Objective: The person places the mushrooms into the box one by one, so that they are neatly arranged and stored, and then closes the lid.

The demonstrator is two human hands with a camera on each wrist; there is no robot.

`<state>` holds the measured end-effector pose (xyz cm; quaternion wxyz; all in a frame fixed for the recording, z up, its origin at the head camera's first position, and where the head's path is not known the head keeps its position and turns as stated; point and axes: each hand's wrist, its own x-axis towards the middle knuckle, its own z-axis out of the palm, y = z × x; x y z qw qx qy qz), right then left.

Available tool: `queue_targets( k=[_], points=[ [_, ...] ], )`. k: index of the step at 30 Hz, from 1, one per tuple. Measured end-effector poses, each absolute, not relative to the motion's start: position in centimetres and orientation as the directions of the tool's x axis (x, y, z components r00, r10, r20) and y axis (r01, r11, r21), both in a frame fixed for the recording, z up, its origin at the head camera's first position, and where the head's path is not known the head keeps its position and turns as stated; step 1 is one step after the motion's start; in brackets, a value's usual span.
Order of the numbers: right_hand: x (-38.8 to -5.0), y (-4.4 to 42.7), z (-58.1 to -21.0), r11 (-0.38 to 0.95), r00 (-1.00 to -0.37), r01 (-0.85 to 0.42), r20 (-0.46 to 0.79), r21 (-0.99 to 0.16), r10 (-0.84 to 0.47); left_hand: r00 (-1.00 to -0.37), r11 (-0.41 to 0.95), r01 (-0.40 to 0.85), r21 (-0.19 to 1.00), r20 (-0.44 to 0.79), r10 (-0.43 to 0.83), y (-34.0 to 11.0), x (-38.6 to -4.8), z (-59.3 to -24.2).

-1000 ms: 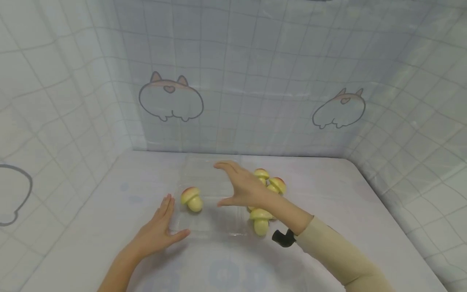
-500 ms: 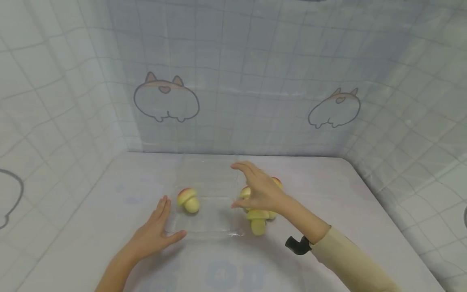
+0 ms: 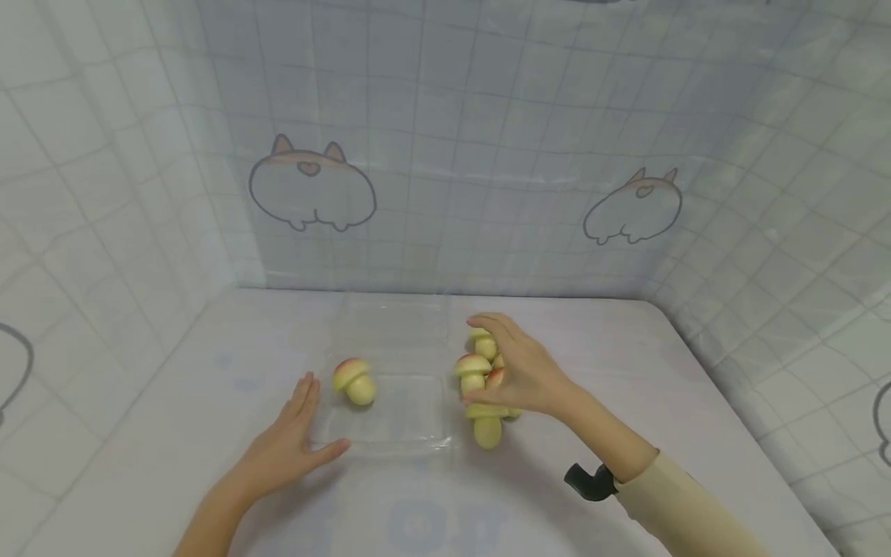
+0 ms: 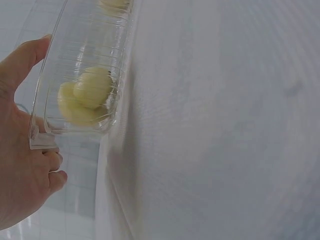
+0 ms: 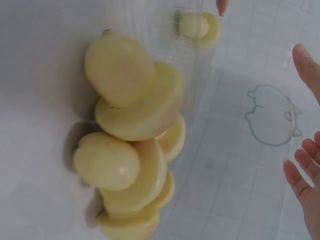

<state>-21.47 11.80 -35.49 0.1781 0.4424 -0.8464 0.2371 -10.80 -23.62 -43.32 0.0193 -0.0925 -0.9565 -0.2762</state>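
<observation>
A clear plastic box (image 3: 390, 449) lies on the table with one yellow toy mushroom (image 3: 356, 381), its cap reddish on top, inside its left part. Along the box's left side my left hand (image 3: 281, 449) rests with fingers straight and thumb spread toward the front edge. In the left wrist view, the thumb and fingers touch the box's rim. To the right of the box is a cluster of several more yellow mushrooms (image 5: 120, 160). My right hand (image 3: 522, 367) hovers over them, thumb and fingers apart, holding nothing; it hides part of the cluster in the head view.
A transparent lid (image 3: 390, 319) lies folded back behind the box. The white table (image 3: 612, 371) ends at a grid-patterned curtain (image 3: 452, 193) at the back and sides. A black device (image 3: 590, 483) sits at my right wrist.
My right hand has moved right, from above the box to over the mushroom cluster. The head view has shifted slightly. My left hand stays at the box's left side.
</observation>
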Motion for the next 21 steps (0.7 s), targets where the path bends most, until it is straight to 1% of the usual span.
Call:
queue_targets(
  k=[9,13,18,21],
  points=[
    [-21.1,13.3,-36.2,0.510,-0.567,-0.819,0.513,-0.264,-0.644,-0.983,0.826,0.179,0.535,0.073,0.166,-23.7,-11.1,-43.4],
    [-21.0,13.9,-36.6,0.510,-0.566,-0.819,0.515,-0.263,-0.644,-0.982,0.833,0.186,0.521,0.083,0.167,-23.6,-11.0,-43.3],
    [-20.8,14.6,-37.2,0.526,-0.587,-0.804,0.513,-0.277,-0.626,-0.982,0.839,0.191,0.510,0.093,0.167,-23.6,-11.0,-43.2],
    [-20.7,15.2,-37.5,0.529,-0.584,-0.805,0.518,-0.269,-0.625,-0.981,0.840,0.192,0.508,0.093,0.169,-23.6,-11.1,-43.2]
  ],
)
